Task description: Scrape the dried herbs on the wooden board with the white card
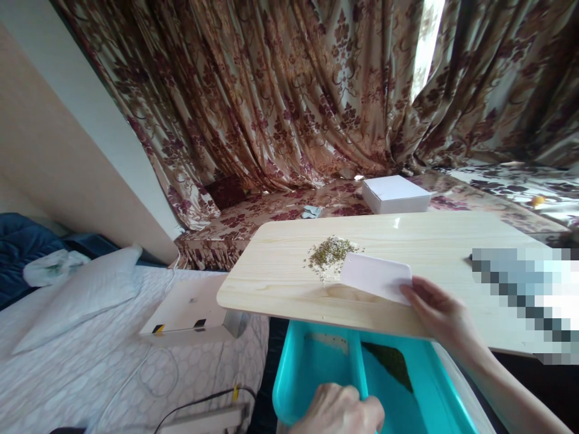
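Observation:
My right hand [436,310] pinches the right end of a thin white plastic scraper [375,276], which lies low over the wooden tabletop [280,271]. The scraper's left edge touches or nearly touches a loose pile of small green beans mixed with white grains [332,254]. Below the table's near edge, my left hand [339,410] is closed at the near part of a turquoise bin [283,367], around its divider or rim; its fingertips are partly hidden. A dark green heap of beans [391,363] lies in the bin's right compartment, and a few pale grains sit in the left one.
A pixelated, blurred device [525,289] lies on the table's right side. Behind the table are a white box [397,194] and a small cloth [312,211]. To the left, a bed [90,337] bears a white case [190,307], a pillow [85,283] and cables.

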`<state>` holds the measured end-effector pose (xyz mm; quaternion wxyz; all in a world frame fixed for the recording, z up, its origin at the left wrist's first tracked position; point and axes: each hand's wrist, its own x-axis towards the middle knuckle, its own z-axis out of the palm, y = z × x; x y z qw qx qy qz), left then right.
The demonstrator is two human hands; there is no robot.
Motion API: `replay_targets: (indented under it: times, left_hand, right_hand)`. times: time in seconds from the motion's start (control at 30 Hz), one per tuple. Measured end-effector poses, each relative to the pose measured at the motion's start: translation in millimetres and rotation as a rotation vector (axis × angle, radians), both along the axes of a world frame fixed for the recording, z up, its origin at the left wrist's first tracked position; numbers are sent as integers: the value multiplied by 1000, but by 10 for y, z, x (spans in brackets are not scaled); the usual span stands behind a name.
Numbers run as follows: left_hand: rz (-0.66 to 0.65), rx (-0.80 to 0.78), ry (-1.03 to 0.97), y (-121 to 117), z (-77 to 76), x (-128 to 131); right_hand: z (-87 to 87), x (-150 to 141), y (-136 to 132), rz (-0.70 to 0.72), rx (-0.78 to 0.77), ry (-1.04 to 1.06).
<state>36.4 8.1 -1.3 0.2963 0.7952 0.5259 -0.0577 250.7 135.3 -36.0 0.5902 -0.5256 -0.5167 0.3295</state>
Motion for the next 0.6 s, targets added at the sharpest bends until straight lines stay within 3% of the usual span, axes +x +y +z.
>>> replay_targets:
  times: [0.23,0.6]
  left_hand:
    - [-95,84,86,172,21,62]
    - [54,97,41,60,-2,40]
  right_hand:
    - [-3,-20,29,77,22,-44]
    - [78,-130,155,60,92,-153]
